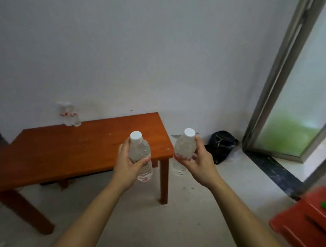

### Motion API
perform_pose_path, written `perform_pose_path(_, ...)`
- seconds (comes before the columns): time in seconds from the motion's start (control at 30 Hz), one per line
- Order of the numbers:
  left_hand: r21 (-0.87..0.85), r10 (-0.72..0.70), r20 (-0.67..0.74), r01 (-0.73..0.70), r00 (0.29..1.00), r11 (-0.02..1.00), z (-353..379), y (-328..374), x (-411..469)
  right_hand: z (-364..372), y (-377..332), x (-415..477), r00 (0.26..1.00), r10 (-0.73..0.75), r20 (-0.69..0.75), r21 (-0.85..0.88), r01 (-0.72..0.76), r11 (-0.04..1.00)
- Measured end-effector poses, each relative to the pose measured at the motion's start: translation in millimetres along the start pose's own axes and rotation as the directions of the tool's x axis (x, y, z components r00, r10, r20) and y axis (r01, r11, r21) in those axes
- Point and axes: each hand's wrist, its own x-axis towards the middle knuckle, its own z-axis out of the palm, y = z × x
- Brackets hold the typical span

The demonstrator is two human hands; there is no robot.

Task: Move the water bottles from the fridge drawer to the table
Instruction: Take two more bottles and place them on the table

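So from where I'm watching, this looks like mid-job. There's already what looks like a pair of water bottles point(70, 114) standing on the far corner of the worktop point(65, 149), right up against the wall, though they're blurry enough that I can't swear to the count. Two more are in transit, so I'd guess those are next to land. The fridge drawer isn't anywhere in shot, so no idea whether more are waiting in there.

Hands: the left hand point(128, 160) is wrapped around the left bottle point(140, 155), thumb across the front and fingers behind, holding it upright with the white cap up. That one sits over the near right corner of the worktop, above the surface and not touching it as far as I can tell. The right hand point(197, 161) is gripping the right bottle point(183, 151) around its red label band, also roughly upright, leaning a touch. This one is off past the right edge of the worktop, over the floor, just beside the worktop's front right leg.

My read: both held bottles need to travel left and away to reach open wood, then get set down. Plenty of bare worktop between the held bottles and the parked ones, so crowding shouldn't be an issue
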Motion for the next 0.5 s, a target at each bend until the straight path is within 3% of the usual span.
perform_pose_path(0.23, 0.061, -0.046, -0.180, 0.058, 0.983, 0.996, -130.6, -62.1, 72.6, 151.7, -24.1, 95.1, 0.988, -0.069, 0.140, 0.022, 0.067, 0.998)
perform_pose_path(0.5, 0.134, -0.026, -0.281, 0.066, 0.959, 0.989, -199.0, -141.1, 184.5, 277.4, -5.9, 215.1, 0.949, -0.134, 0.285, 0.076, 0.116, 0.990)
